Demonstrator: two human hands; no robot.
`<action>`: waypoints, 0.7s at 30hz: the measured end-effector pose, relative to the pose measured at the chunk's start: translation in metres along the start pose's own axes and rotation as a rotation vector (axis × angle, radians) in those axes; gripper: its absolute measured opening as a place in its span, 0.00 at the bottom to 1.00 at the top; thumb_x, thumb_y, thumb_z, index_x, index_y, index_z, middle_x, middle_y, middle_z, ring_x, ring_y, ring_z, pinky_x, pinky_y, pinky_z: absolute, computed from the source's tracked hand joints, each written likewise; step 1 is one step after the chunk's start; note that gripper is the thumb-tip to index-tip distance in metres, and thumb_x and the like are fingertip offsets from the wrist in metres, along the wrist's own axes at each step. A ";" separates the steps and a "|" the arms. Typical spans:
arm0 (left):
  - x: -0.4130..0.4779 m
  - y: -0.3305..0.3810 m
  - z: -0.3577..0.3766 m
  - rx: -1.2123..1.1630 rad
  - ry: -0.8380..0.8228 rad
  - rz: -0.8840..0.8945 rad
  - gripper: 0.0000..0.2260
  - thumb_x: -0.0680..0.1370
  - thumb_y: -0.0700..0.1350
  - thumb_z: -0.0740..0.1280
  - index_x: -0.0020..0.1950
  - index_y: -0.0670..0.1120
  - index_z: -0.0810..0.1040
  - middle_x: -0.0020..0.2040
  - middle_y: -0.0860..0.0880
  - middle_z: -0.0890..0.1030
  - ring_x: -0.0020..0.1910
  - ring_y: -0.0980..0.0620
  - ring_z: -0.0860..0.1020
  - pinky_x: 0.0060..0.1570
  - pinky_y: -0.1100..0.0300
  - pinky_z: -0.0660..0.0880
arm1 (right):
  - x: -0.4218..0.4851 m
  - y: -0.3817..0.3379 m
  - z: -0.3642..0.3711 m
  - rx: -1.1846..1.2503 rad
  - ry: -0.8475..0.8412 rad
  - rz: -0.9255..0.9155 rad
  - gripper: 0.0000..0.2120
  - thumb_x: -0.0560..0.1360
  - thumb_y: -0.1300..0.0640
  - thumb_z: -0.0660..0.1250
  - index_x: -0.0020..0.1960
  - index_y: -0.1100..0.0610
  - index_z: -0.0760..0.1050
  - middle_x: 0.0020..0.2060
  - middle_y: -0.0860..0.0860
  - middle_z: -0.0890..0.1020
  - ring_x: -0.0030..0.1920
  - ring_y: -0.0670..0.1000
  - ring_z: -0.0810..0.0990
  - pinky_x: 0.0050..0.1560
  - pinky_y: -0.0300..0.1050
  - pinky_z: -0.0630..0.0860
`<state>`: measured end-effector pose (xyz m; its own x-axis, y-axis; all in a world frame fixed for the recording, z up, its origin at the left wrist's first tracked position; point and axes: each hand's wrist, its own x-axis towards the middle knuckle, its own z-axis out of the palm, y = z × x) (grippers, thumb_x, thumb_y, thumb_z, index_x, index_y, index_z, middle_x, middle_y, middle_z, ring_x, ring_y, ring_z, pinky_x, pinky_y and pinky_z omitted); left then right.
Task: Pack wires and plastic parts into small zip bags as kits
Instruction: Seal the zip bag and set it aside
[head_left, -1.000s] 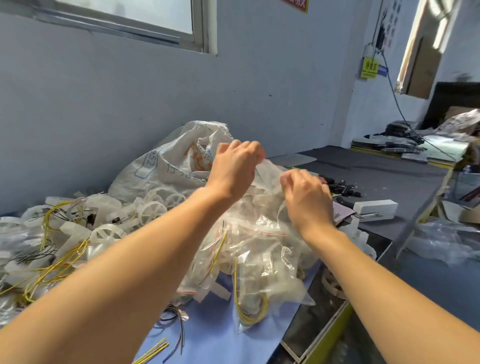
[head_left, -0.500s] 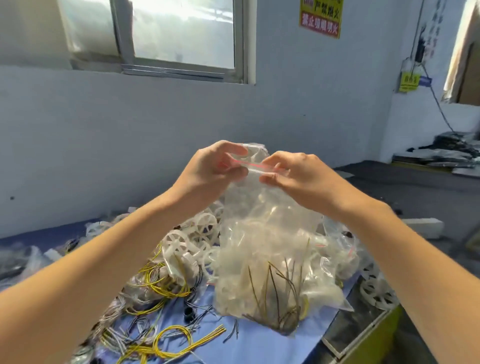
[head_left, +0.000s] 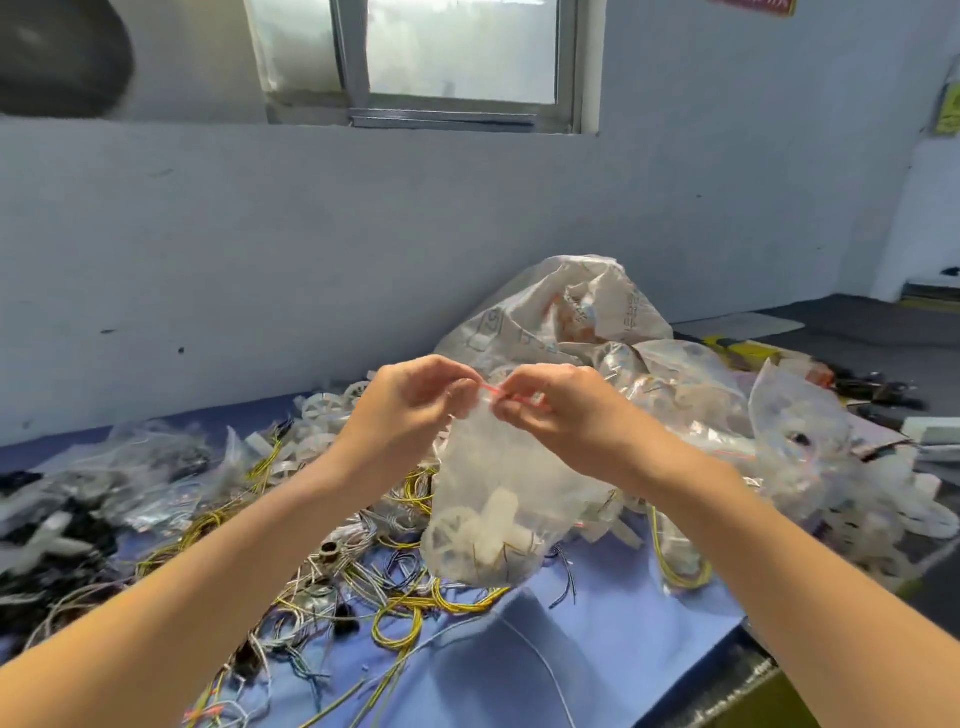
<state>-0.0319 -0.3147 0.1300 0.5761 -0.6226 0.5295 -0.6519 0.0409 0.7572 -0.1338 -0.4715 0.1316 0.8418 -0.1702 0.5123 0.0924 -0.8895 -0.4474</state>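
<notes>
Pale wall (head_left: 363, 249) under a daylit window (head_left: 457, 52).

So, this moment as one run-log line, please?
step: sealing bag | left hand: pinches bag top | right hand: pinches bag top | bag: held up, white wheel inside | table: loose wires

Left hand (head_left: 410, 410) and right hand (head_left: 561, 415) pinch the zip bag (head_left: 498, 499) top above the table (head_left: 597, 649).
</notes>
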 end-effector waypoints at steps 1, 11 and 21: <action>-0.002 0.000 -0.002 0.025 0.026 0.038 0.06 0.78 0.35 0.67 0.47 0.42 0.83 0.41 0.42 0.84 0.38 0.53 0.79 0.39 0.62 0.75 | 0.001 -0.003 0.003 0.031 0.015 0.000 0.07 0.77 0.52 0.69 0.51 0.53 0.83 0.43 0.48 0.83 0.39 0.43 0.76 0.46 0.44 0.74; -0.019 -0.011 -0.031 0.184 0.053 0.111 0.05 0.77 0.39 0.71 0.46 0.49 0.81 0.39 0.50 0.83 0.38 0.52 0.81 0.42 0.54 0.77 | 0.009 -0.026 0.032 0.137 0.057 -0.017 0.05 0.75 0.52 0.72 0.50 0.50 0.85 0.37 0.41 0.82 0.34 0.33 0.74 0.39 0.30 0.68; -0.038 -0.022 -0.055 0.244 0.172 0.116 0.06 0.78 0.40 0.69 0.45 0.51 0.80 0.40 0.60 0.81 0.40 0.58 0.78 0.39 0.68 0.72 | 0.001 -0.018 0.037 0.107 0.056 -0.007 0.05 0.74 0.53 0.73 0.48 0.51 0.85 0.39 0.46 0.84 0.35 0.39 0.74 0.44 0.42 0.72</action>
<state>-0.0121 -0.2495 0.1139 0.5527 -0.4830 0.6792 -0.8048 -0.0976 0.5855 -0.1144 -0.4396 0.1132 0.8100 -0.1909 0.5546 0.1564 -0.8410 -0.5179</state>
